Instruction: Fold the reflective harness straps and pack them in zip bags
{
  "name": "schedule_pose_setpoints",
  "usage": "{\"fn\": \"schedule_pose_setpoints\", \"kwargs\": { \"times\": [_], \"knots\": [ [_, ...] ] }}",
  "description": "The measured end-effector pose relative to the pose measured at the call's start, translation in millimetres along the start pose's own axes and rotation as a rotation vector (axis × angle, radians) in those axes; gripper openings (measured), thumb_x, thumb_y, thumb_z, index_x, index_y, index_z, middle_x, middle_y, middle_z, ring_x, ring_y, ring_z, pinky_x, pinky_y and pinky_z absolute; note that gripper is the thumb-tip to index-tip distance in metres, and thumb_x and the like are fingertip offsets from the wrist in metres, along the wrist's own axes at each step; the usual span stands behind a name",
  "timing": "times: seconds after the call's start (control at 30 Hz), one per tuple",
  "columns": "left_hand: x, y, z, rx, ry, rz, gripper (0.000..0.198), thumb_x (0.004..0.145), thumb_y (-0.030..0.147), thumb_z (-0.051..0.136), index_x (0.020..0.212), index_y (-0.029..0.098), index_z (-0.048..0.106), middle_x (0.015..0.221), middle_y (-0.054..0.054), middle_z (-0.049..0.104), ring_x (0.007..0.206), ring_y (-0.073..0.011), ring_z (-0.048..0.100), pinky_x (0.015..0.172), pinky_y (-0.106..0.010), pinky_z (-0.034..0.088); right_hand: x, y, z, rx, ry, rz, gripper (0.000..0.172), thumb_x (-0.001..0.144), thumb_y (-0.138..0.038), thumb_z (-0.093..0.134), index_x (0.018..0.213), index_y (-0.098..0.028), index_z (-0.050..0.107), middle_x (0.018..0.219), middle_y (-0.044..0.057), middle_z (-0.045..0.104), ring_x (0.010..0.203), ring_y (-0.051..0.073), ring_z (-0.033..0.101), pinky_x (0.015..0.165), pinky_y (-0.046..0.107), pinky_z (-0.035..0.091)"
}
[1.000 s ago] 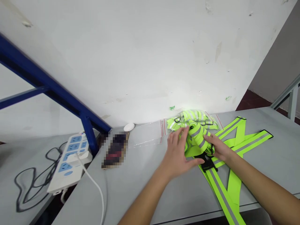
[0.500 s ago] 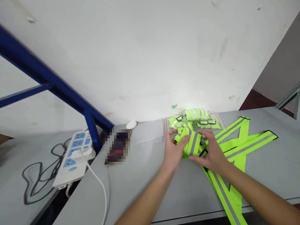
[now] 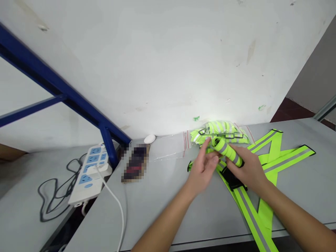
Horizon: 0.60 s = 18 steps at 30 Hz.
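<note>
My right hand [image 3: 248, 169] is closed around a rolled-up fluorescent yellow-green reflective strap [image 3: 226, 150] with grey stripes. The roll is tilted, its spiral end facing up and left. Just left of it is my left hand [image 3: 202, 169], its fingers apart and slightly curled, close to the roll. A bit of strap with a black end shows behind the left hand, partly hidden. Under and beside the right hand, a black buckle [image 3: 232, 178] joins loose reflective straps [image 3: 253, 210]. These spread over the grey table [image 3: 162, 206] and hang past its front edge.
Clear zip bags with reflective straps [image 3: 223, 131] lie against the wall, beside a flat clear bag [image 3: 168, 145]. Further left are a white oval object [image 3: 149, 139], a blurred-out item [image 3: 135, 163], a power strip [image 3: 89, 175] with cables, and a blue metal frame [image 3: 78, 99].
Both hands were on the strap roll; now my right hand holds it, turned more upright, and my left hand has come away from it. The view has shifted slightly.
</note>
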<state>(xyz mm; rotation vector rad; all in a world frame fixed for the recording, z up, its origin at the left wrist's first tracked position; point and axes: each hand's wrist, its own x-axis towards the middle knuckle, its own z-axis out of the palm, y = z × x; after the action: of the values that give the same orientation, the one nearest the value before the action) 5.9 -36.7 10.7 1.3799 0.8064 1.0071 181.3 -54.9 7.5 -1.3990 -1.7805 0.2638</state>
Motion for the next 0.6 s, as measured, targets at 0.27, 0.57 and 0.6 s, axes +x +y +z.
{"fn": "schedule_pose_setpoints", "kwargs": {
  "times": [0.27,0.57,0.6],
  "knots": [
    [11,-23,-11.4,0.945,0.109,0.526,0.082,0.075,0.047,0.071,0.143,0.023,0.032,0.140,-0.014,0.050,0.133,-0.0315,0.039,0.110,-0.051,0.027,19,27,-24,0.714,-0.094,0.755,0.037,0.074,-0.049,0.070,0.102,-0.025,0.070,0.110,0.008,0.070,0.107,0.033,0.062,0.081,0.040,0.053],
    [29,-31,-42.3,0.905,0.114,0.276,0.027,0.088,0.040,0.055,0.071,0.021,0.062,0.074,0.000,0.068,0.074,-0.0172,0.062,0.094,-0.040,0.043,21,73,-26,0.957,-0.076,0.746,0.030,0.073,-0.046,0.069,0.094,-0.025,0.067,0.091,0.005,0.074,0.091,0.029,0.068,0.077,0.041,0.058],
    [27,-26,-45.0,0.849,0.165,0.238,0.032,0.087,0.043,0.055,0.065,0.021,0.058,0.065,0.001,0.063,0.066,-0.0153,0.059,0.081,-0.033,0.047,22,73,-26,0.978,-0.075,0.738,0.029,0.073,-0.046,0.069,0.093,-0.024,0.067,0.090,0.005,0.074,0.089,0.028,0.069,0.077,0.041,0.058]
  ]
}}
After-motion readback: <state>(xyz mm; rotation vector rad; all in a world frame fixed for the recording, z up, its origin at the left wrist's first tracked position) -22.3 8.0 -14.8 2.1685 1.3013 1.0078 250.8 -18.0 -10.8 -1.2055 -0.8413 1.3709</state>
